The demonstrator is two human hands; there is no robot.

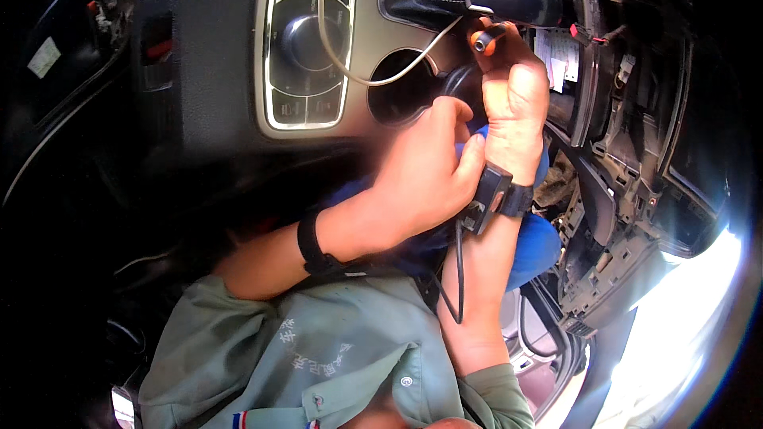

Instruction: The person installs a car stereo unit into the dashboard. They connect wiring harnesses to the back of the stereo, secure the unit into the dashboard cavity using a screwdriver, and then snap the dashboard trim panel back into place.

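Note:
My right hand (513, 95) is closed on an orange-and-black tool (486, 41), seen almost end-on, just below the black gear selector (513, 0). My left hand (429, 167) is curled beside my right wrist, its thumb by a black strapped device (486, 199) with a hanging cable; whether it holds anything I cannot make out. Behind my fingers lies a round cup holder (397, 63). A pale cable (366, 79) loops over the silver-rimmed control panel (282, 107) on the center console.
The dismantled dashboard (604, 151) runs down the right, with exposed brackets, connectors and a red plug (576, 32). My knee in blue (532, 246) is below it. A dark door or trim panel (56, 24) lies at the far left. Bright light enters at the lower right.

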